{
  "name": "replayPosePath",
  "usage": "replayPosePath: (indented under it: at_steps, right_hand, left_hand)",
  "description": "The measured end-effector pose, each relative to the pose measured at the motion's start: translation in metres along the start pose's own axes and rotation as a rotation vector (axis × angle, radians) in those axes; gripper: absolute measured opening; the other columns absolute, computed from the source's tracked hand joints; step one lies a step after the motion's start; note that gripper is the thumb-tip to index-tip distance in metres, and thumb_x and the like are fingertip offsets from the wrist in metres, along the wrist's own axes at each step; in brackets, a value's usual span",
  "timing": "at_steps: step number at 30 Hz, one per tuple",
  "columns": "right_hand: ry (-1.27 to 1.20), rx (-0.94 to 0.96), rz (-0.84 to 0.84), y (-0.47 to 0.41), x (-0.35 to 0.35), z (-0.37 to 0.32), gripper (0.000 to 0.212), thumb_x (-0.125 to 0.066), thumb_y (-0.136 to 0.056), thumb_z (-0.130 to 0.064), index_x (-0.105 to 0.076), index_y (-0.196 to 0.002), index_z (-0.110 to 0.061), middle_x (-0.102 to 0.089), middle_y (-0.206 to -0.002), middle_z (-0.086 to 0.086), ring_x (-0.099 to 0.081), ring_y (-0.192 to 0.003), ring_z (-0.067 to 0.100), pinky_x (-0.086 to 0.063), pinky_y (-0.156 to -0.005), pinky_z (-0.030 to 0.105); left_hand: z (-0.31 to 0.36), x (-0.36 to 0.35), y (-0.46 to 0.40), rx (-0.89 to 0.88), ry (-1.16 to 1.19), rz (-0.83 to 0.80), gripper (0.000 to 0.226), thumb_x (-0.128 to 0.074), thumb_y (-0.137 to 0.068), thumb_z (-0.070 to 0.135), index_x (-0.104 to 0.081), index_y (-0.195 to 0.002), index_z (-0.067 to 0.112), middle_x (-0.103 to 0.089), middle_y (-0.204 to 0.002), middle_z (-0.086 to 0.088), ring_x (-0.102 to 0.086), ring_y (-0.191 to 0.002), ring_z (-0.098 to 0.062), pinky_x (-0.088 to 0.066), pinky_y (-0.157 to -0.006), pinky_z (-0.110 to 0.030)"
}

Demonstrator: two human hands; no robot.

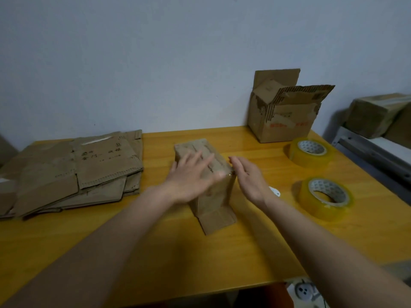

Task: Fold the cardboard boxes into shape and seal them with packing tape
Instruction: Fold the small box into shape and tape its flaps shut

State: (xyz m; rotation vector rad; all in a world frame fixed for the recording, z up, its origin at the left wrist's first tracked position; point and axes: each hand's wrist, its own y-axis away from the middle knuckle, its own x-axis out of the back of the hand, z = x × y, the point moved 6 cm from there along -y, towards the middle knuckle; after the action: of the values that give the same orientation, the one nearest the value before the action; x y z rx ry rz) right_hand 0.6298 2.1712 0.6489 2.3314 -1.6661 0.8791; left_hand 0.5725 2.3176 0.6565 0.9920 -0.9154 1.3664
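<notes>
- Table: small box stands mid-table.
- Flat cardboard lies far left.
- Tape rolls sit right (two of them).
- Left hand lies flat, fingers spread, on the box top.
- Right hand, open, just beside its right edge.

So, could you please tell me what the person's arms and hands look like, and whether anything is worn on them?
Both forearms are bare, with no sleeves in view. The left hand and the right hand show no gloves, rings, watch or wristband. The left hand is motion-blurred, so small details there are unclear.
</notes>
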Motion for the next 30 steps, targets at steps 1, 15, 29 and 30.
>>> replayPosePath:
  at_steps: [1,15,29,30]
  right_hand:
    - [-0.03,-0.013,-0.073,0.002,-0.01,-0.003,0.042,-0.035,-0.102,-0.035,-0.047,-0.138,-0.015,-0.049,-0.14,0.003,-0.042,-0.131,0.019,-0.031,-0.103,0.027]
    - [0.168,-0.057,0.006,0.016,0.022,0.008,0.028,-0.039,-0.099,-0.016,-0.054,-0.122,-0.011,-0.058,-0.12,0.011,-0.054,-0.113,0.029,-0.043,-0.093,0.042]
    - [0.945,-0.543,-0.106,0.071,0.132,0.121,0.052,-0.06,-0.09,-0.026,-0.037,-0.136,-0.013,-0.028,-0.146,0.01,-0.017,-0.141,0.032,-0.02,-0.111,0.053]
    - [0.9,-0.547,-0.12,0.073,0.133,0.123,0.043,-0.056,-0.091,-0.014,-0.042,-0.132,-0.015,-0.033,-0.145,0.009,-0.019,-0.141,0.031,-0.025,-0.109,0.053]
  left_hand:
    - [0.0,-0.01,0.002,-0.005,-0.114,-0.057,0.086,-0.021,-0.076,0.086,-0.001,-0.149,0.044,0.007,-0.158,0.014,0.009,-0.147,-0.017,-0.003,-0.119,-0.049]
    - [0.099,-0.013,0.007,-0.357,-0.107,0.367,0.065,-0.047,-0.086,-0.001,-0.032,-0.147,0.013,-0.038,-0.148,-0.005,-0.03,-0.137,-0.021,-0.023,-0.116,-0.035]
    - [0.124,-0.11,-0.016,0.001,0.069,-0.102,0.093,-0.057,-0.091,0.031,0.014,-0.151,0.027,-0.057,-0.127,-0.001,-0.058,-0.107,-0.024,-0.052,-0.087,-0.042]
    - [0.123,-0.11,-0.015,0.006,0.144,-0.11,0.096,-0.059,-0.09,0.031,0.015,-0.15,0.029,-0.054,-0.133,0.0,-0.056,-0.113,-0.022,-0.051,-0.089,-0.039]
